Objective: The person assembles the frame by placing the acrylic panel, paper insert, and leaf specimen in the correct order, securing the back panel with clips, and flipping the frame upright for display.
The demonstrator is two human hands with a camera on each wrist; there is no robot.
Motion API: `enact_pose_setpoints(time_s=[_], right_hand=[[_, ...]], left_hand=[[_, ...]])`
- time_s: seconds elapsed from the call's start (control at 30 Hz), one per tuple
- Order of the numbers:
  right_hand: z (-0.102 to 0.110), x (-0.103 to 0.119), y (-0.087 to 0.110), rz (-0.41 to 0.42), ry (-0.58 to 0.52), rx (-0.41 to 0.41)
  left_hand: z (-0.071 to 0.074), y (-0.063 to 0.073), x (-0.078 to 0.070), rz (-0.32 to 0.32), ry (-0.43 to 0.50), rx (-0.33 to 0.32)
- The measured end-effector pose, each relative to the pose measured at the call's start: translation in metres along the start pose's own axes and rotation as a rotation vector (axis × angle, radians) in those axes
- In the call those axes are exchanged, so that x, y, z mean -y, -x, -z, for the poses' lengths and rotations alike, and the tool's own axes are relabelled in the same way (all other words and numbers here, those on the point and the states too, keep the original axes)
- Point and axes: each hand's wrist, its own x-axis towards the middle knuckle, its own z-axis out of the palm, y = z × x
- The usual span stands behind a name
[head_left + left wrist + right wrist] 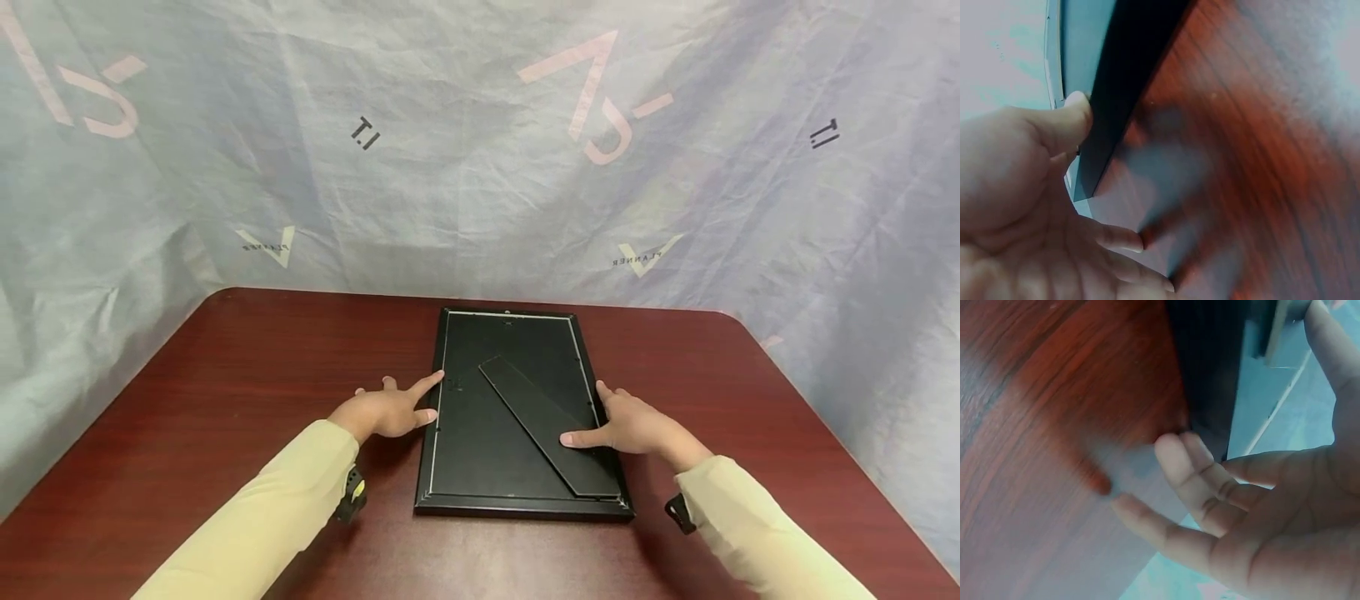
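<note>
A black picture frame [480, 450] lies on the table with its backing up and a flat easel leg [540, 425] slanting across it. My left hand [386, 411] is at the frame's left edge, fingers spread, with the thumb and index fingertip against the rim. In the left wrist view the thumb [1072, 122] touches the frame's side [1110, 87], while other fingers spread low beside it. My right hand [633, 423] is at the right edge. Its thumb lies over the easel leg, and its other fingers [1175, 462] are by the outer side, loosely bent.
The reddish-brown wooden table [300, 350] extends around the frame on all sides. Behind it hangs a pale printed cloth [465, 183], which also runs down both sides. Each wrist has a black strap-on device [351, 496] below the cream sleeve [277, 500].
</note>
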Motion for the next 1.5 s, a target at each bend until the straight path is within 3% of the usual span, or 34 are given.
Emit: enact_pose_setpoints(time_s=[0.23,0.43,0.53,0.7,0.93,1.3,1.5], right_hand=[[0.009,-0.009,-0.002,0.060,-0.216,0.081],[0.012,-0.017,-0.005,0.009,-0.342,0.109],[0.013,-0.019,-0.008,-0.012,-0.433,0.121],[0.012,-0.015,-0.013,-0.026,-0.545,0.140],[0.010,-0.009,-0.017,-0.067,-0.563,0.123],[0.007,0.001,-0.019,-0.166,-0.488,0.057],[0.004,0.002,-0.020,-0.162,-0.470,0.038]], left_hand=[[0.005,-0.001,-0.003,-0.011,0.020,-0.037],[0.004,0.000,-0.011,-0.043,0.204,-0.148],[0.007,-0.001,-0.017,-0.010,0.277,-0.183],[0.008,-0.008,-0.020,0.058,0.328,-0.186],[0.003,-0.020,-0.023,0.103,0.479,-0.155],[0.000,-0.021,-0.021,0.102,0.693,-0.125],[-0.002,-0.021,-0.022,0.093,0.703,-0.132]])
